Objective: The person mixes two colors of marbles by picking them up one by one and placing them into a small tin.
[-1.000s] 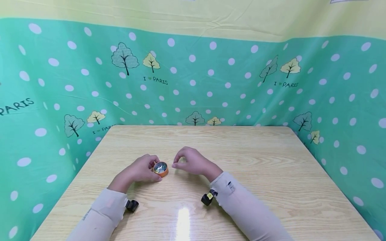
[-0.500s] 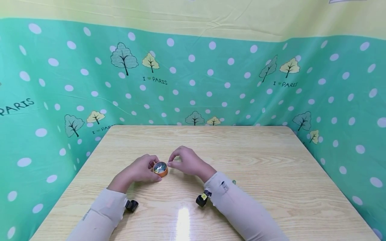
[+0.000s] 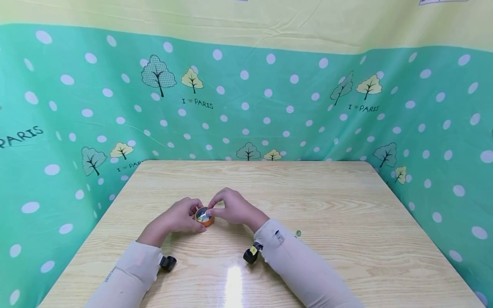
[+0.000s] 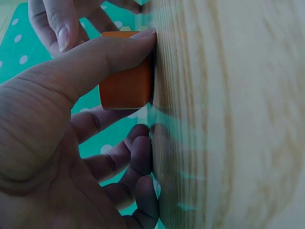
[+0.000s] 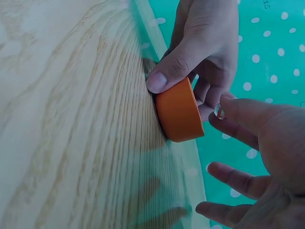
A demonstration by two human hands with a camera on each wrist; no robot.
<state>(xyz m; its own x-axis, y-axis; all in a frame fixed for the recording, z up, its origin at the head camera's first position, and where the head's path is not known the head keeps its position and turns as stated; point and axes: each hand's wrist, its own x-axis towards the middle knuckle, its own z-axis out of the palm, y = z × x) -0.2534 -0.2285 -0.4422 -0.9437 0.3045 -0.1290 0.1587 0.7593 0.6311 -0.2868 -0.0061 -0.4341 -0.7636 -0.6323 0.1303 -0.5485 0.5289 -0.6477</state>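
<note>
A small round orange container stands on the table, its open top showing glassy bits inside that are too small to make out. My left hand grips its side between thumb and fingers; the left wrist view shows the thumb across the orange wall. Over the rim is my right hand. In the right wrist view its thumb and index finger pinch a clear glass marble, beside the container, with the other fingers spread.
A small greenish marble lies on the wooden table, right of the right forearm. Green dotted cloth hangs around the table's back and sides. A black wrist camera sits below the right sleeve.
My right hand has moved left, from beside the orange container to over its rim. The greenish marble has come into view from behind the right forearm. My left hand has stayed still.
</note>
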